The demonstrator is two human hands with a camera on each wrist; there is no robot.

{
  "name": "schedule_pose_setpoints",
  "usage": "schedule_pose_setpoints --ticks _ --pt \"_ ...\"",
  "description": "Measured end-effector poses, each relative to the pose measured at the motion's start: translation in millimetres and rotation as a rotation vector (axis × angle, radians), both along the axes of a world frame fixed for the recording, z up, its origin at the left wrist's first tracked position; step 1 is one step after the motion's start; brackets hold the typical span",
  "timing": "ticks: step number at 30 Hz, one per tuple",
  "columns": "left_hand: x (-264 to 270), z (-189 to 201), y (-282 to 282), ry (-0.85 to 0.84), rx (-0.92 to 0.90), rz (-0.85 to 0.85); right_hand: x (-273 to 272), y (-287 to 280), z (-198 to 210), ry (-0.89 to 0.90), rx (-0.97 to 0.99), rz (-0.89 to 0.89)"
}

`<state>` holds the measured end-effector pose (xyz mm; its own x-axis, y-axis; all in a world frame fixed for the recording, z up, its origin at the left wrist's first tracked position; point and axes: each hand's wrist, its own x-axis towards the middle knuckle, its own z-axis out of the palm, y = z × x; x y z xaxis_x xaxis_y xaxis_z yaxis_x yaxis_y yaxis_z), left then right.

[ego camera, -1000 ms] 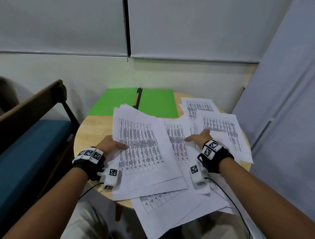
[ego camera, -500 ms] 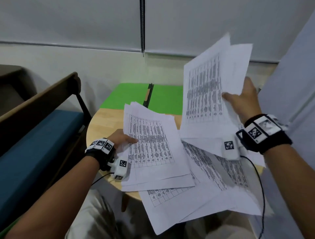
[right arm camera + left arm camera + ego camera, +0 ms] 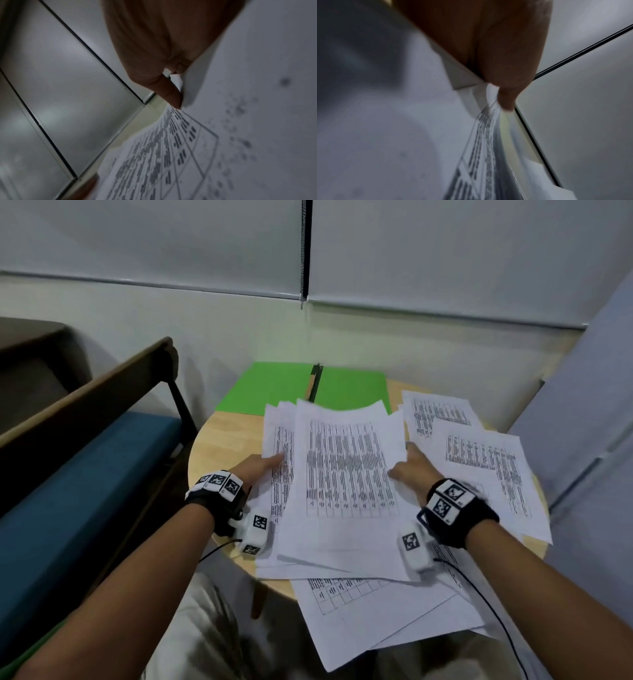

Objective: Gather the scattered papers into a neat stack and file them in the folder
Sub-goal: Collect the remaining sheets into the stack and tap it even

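Observation:
A pile of printed papers point(image 3: 346, 484) lies on the middle of the round wooden table point(image 3: 226, 446). My left hand point(image 3: 274, 463) holds the pile's left edge, thumb point(image 3: 505, 97) on top of the sheets. My right hand point(image 3: 402, 463) pinches the right edge of the top sheets, thumb point(image 3: 171, 94) against the paper point(image 3: 248, 94). The green folder point(image 3: 274, 388) lies open flat at the back of the table, its near edge under the pile. More sheets point(image 3: 479, 460) lie spread to the right, and others point(image 3: 376, 618) hang over the near table edge.
A bench with a blue seat point(image 3: 85, 491) and dark wooden back stands close on the left. A pale wall runs behind the table and a grey panel point(image 3: 582, 422) stands on the right. Cables trail from both wrist cameras.
My right hand, which had lifted a bundle of sheets high on the right, has brought them down onto the pile under my left hand. The left hand has stayed at the pile's left edge.

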<state>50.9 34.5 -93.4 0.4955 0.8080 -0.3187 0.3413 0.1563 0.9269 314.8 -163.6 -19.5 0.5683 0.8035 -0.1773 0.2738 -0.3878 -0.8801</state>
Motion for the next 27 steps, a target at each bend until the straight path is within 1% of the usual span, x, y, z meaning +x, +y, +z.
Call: schedule_pose_setpoints --ticks 2,4,6,7,8,9,10,11,12,14,16,18,20,22,24,27 --pt "-1.3 21.9 -20.5 -0.014 -0.03 0.004 -10.8 4.8 -8.2 0.046 -0.043 0.047" --pt "-0.7 37.3 -34.2 0.035 0.003 -0.035 -22.6 9.1 -11.4 0.096 -0.046 0.118" --pt "-1.0 34.7 -30.3 0.098 0.096 -0.101 -31.4 11.1 -9.4 0.109 -0.036 0.215" --pt "-1.6 34.3 -30.4 0.121 0.122 -0.127 -30.8 12.9 -9.4 0.094 -0.025 0.236" --pt "-3.1 28.3 -26.1 0.117 0.115 -0.13 -29.5 11.4 -6.2 0.071 -0.031 0.224" --pt "-3.6 29.8 -27.6 0.078 0.088 -0.12 -23.2 10.6 -5.4 0.059 -0.017 0.169" --pt "-4.7 30.7 -28.1 0.038 0.051 -0.089 -15.6 7.3 -3.9 0.022 -0.033 0.097" --pt "-5.8 40.0 -37.5 -0.024 0.016 -0.057 -4.9 3.2 -3.8 -0.048 -0.064 0.03" --pt "-8.0 46.2 -42.4 -0.079 -0.005 -0.023 6.9 -2.7 -3.5 -0.148 -0.148 -0.012" --pt "-15.0 61.8 -50.7 -0.133 -0.014 0.015 27.2 -17.6 -5.7 -0.326 -0.322 -0.035" --pt "-31.2 69.1 -45.5 -0.166 0.001 0.044 39.3 -31.7 -9.4 -0.414 -0.458 -0.041" --pt "-49.9 68.9 -35.9 -0.192 0.004 0.037 39.4 -41.1 -10.8 -0.416 -0.498 -0.027" --pt "-65.2 63.7 -29.2 -0.185 0.01 0.062 27.7 -45.5 -10.6 -0.394 -0.485 0.03" --pt "-77.5 49.2 -23.1 -0.178 0.011 0.106 8.7 -46.8 -11.4 -0.389 -0.468 0.072" --pt "-83.4 34.3 -17.6 -0.118 0.012 0.116 -13.1 -46.6 -11.5 -0.391 -0.457 0.101" --pt "-84.6 13.2 -11.0 -0.073 -0.012 0.148 -40.9 -42.6 -10.5 -0.408 -0.449 0.163"
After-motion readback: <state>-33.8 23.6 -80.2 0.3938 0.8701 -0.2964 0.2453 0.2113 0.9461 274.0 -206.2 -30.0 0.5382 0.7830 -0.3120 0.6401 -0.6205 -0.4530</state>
